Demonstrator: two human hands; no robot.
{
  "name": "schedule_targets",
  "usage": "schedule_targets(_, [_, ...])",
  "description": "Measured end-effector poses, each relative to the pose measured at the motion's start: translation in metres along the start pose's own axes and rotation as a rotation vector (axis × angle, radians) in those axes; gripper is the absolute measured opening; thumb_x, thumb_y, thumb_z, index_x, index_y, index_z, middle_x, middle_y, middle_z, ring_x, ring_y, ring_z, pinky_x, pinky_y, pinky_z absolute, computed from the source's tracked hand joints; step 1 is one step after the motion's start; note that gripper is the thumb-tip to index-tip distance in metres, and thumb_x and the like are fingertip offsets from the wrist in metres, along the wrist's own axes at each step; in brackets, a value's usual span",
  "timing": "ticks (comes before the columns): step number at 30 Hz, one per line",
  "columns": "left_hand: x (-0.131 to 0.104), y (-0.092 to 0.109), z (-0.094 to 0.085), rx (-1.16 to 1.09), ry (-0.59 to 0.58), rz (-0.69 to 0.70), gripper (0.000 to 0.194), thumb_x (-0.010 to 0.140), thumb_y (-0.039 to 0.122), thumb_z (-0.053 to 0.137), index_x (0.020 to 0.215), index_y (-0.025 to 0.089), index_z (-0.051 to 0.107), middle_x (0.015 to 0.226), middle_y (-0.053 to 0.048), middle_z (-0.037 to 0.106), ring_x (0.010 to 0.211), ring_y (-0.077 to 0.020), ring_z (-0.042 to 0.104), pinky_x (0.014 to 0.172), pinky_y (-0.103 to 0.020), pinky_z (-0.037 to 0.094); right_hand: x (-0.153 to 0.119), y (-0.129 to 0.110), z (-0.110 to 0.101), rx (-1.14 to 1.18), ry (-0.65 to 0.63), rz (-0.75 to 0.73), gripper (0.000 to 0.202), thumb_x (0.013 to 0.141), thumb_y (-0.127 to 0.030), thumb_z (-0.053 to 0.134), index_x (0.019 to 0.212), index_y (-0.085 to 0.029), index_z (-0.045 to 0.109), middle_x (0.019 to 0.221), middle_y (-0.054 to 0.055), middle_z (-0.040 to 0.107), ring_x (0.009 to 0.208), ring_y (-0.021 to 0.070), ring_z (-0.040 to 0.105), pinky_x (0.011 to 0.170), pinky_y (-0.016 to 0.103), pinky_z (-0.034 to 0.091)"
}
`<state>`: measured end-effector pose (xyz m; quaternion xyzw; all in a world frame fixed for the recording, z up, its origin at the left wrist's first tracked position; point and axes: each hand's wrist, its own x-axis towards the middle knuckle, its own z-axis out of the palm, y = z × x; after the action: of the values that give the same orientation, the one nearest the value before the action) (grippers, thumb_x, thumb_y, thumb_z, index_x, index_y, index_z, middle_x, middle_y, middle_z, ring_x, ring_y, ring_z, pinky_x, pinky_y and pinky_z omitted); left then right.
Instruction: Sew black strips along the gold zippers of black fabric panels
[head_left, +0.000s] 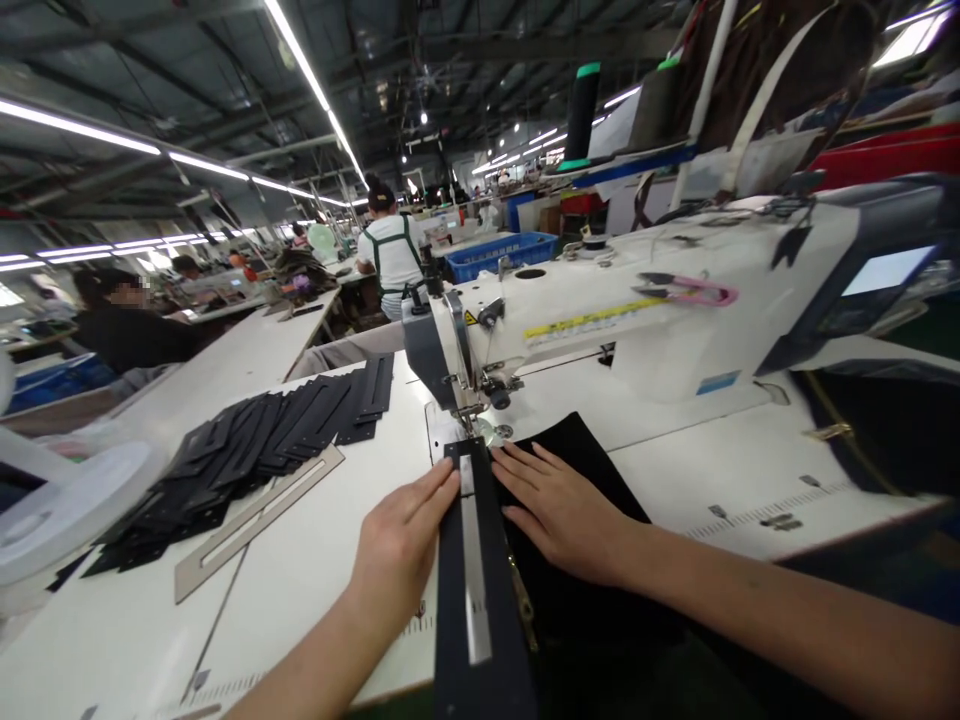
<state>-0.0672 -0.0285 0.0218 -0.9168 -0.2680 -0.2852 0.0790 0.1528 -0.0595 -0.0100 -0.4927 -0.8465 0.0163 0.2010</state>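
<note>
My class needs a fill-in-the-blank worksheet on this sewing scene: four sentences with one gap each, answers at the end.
1. The ruler tape on the sewing machine is coloured ____.
2. The left hand touches the ____ edge of the slotted strip.
3. The right hand lies palm ____ on the black fabric.
4. The pile of slotted pieces beside the beige piece is coloured ____.

Missing words: yellow; left; down; black.

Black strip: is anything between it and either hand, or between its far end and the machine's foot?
Nothing visible. The left hand touches the black strip at its left edge; the right hand rests on black fabric, fingertips close to the strip's right edge. The far end lies right at the foot.
</note>
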Motion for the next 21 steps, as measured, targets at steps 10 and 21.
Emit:
schedule_targets(10, [0.018, 0.003, 0.037, 0.075, -0.157, 0.108, 0.032, 0.087, 0.007, 0.033, 0.107, 0.009, 0.057, 0.112, -0.014, 0.06, 0.108, -0.0224, 0.055, 0.092, -0.041, 0.047, 0.002, 0.004, -0.004, 0.106, 0.015, 0.001, 0.05, 0.085, -0.02, 0.04, 0.135, -0.016, 0.035, 0.139, 0.009, 0.034, 0.129, 0.0215, 0.026, 0.107, 0.044, 0.02])
schedule_targets(21, [0.016, -0.014, 0.042, 0.106, -0.191, 0.184, 0.035, 0.087, 0.016, 0.034, 0.119, 0.011, 0.049, 0.118, -0.014, 0.056, 0.107, -0.0233, 0.054, 0.086, -0.034, 0.05, 0.004, 0.006, -0.004, 0.191, -0.003, 0.068, 0.051, 0.091, -0.04, 0.038, 0.136, -0.02, 0.031, 0.142, 0.011, 0.027, 0.131, 0.0255, 0.02, 0.107, 0.049, 0.015])
